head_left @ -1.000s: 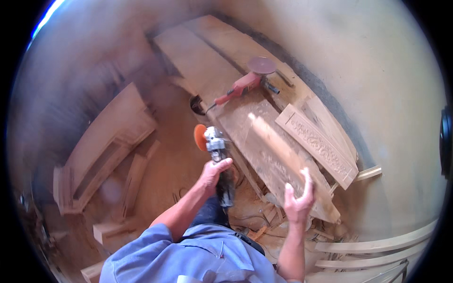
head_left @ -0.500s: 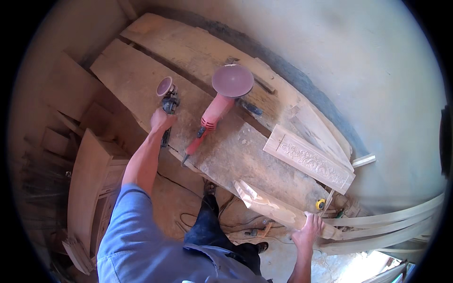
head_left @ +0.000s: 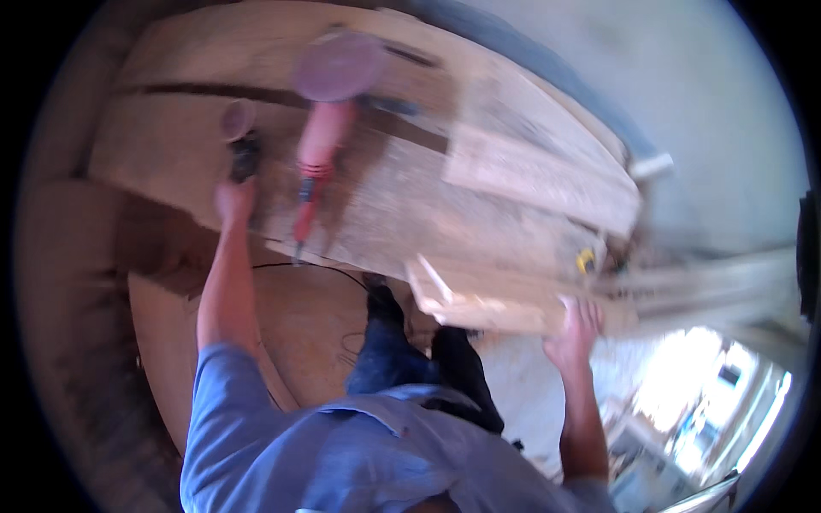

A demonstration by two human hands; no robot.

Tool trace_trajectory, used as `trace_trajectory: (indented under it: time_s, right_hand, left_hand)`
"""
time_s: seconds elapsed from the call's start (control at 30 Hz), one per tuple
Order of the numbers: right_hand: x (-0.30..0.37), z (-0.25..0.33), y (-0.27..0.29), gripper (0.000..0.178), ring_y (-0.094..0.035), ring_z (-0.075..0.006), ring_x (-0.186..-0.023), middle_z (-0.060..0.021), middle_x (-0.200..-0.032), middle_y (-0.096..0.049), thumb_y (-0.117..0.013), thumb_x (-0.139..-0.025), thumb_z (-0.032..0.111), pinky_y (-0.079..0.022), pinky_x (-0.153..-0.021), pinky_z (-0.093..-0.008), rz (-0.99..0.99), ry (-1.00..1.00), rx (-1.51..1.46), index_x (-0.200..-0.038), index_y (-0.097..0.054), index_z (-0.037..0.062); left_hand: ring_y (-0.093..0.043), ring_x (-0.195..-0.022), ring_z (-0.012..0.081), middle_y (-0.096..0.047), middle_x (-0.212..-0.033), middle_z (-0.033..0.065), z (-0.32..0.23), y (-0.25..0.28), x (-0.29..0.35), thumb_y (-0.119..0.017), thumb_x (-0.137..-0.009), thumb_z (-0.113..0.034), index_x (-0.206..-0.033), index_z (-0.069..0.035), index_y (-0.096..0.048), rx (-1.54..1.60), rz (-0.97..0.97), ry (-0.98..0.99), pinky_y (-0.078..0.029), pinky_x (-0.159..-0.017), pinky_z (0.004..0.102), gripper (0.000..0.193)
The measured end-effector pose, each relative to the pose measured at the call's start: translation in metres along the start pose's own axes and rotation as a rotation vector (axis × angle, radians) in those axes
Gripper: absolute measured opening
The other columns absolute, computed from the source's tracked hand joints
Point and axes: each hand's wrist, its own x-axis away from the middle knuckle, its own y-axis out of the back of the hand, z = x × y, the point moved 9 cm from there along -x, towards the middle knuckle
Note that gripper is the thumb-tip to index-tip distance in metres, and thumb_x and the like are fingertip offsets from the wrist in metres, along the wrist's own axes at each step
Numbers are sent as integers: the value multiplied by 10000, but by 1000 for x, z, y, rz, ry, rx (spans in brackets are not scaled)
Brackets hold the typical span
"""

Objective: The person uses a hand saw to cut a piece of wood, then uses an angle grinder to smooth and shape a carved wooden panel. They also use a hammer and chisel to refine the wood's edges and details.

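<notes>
red sander [head_left: 321, 141] beside left hand [head_left: 233, 201] (blurred)

Sander [head_left: 323, 128] on bench [head_left: 479, 214], grinder [head_left: 242, 145] left.

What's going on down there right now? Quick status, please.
Left hand gripping small dark grinder on the workbench. Right hand holding a pale wood piece at bench edge. Red sander lying alongside.
</notes>
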Motion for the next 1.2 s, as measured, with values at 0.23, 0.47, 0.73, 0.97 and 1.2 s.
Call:
trace_trajectory:
  time_s: [0.23,0.47,0.73,0.97,1.2]
  right_hand:
    - [-3,-10,-5,431,-614,-347,-1061,-176,-1071,-647,-648,-658,4,-458,-990,-460,203,83,-127,-1089,-642,12]
    - [14,-12,9,461,-617,-359,-1079,-184,-1082,-660,-754,-624,50,-485,-972,-450,81,80,-335,-1072,-671,-22]
    - [79,-51,97,520,-688,-379,-1001,-201,-1028,-709,-876,-601,113,-541,-894,-420,-177,-166,-912,-1069,-687,-10]
    - [142,-69,41,555,-686,-309,-1030,-149,-1062,-698,-826,-607,129,-527,-960,-390,-378,-676,-1338,-1128,-662,35]
    - [168,-34,-53,617,-680,-228,-954,-142,-1032,-713,-814,-631,36,-543,-850,-347,-446,-983,-1865,-1199,-588,-51]
  left_hand:
    - [-535,-769,203,-569,-813,69,-26,18,235,-634,-878,-132,-906,35,-606,649,-205,-175,-453,-719,359,171]
    - [-412,-1417,385,-355,-1566,306,-156,-96,547,-747,-865,-53,-1624,-31,-105,908,860,-112,-429,-1102,483,994]
    - [-430,-1405,320,-405,-1570,152,-208,-106,521,-501,-1050,-429,-1614,-67,-203,1628,815,39,-323,-1163,432,734]
    - [-545,-1230,221,-574,-1372,124,-306,-77,458,-398,-1099,-426,-1433,-10,-479,1212,731,-309,-400,-1051,370,540]
    - [-648,-714,216,-684,-736,135,-425,-134,471,-598,-945,-594,-984,50,-685,180,820,-940,-493,-663,348,651]
